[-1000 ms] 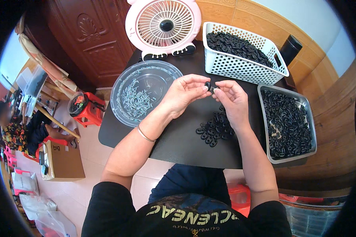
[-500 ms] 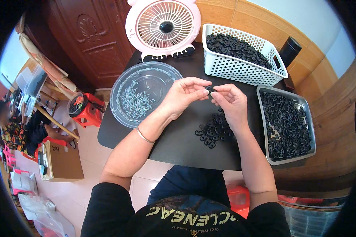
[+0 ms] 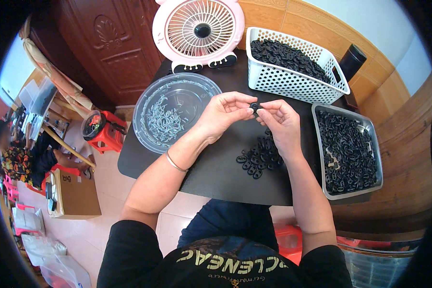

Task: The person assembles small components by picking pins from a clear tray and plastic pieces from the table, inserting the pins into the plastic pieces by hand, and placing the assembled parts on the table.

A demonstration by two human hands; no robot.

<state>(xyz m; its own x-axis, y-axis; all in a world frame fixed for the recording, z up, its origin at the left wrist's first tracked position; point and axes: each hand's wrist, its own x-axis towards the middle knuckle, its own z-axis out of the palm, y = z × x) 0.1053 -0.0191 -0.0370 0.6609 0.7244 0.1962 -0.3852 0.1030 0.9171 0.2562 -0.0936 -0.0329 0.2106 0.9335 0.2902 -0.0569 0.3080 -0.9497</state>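
Both hands meet above the middle of a black table (image 3: 216, 168). My left hand (image 3: 223, 113) and my right hand (image 3: 281, 117) pinch one small black plastic part (image 3: 254, 106) between their fingertips. Just below my right hand lies a loose pile of black ring-shaped parts (image 3: 257, 156). A clear round plate (image 3: 175, 115) with small thin metal pieces in it sits to the left of my left hand.
A white perforated basket (image 3: 293, 81) full of black parts stands at the back right, a metal tray (image 3: 348, 151) of black parts at the right. A pink desk fan (image 3: 199, 31) stands behind. A red stool (image 3: 101, 129), a cardboard box (image 3: 74, 194) and a seated person (image 3: 19, 153) are at left.
The hands stay together over the table, with only small finger movements on the black part. Nothing else has moved.
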